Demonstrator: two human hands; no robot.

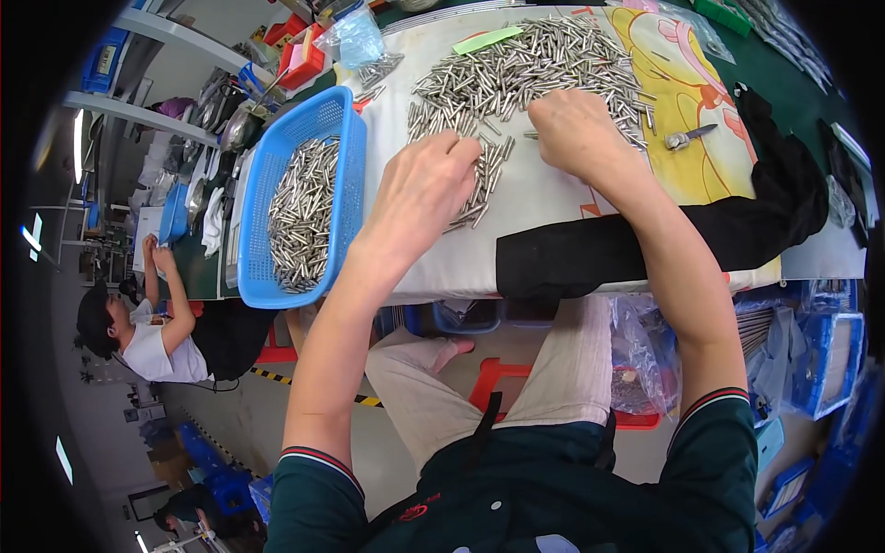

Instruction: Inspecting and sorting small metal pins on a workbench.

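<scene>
A large heap of small silvery metal pins (544,55) covers the far part of the cloth-covered table. My left hand (424,180) is closed, fingers curled, over the left side of a smaller group of pins (489,170). Its fingertips are hidden, so what they hold cannot be made out. At the heap's near edge my right hand (573,129) is closed, with the end of one pin (530,135) showing beside its fingers. A light green strip (487,41) lies on top of the heap.
A blue perforated basket (355,175) with many pins stands left of my left arm. A black cloth sleeve (590,253) lies along the near edge. A small tool (690,137) rests on the right. Another person (166,323) works at the left.
</scene>
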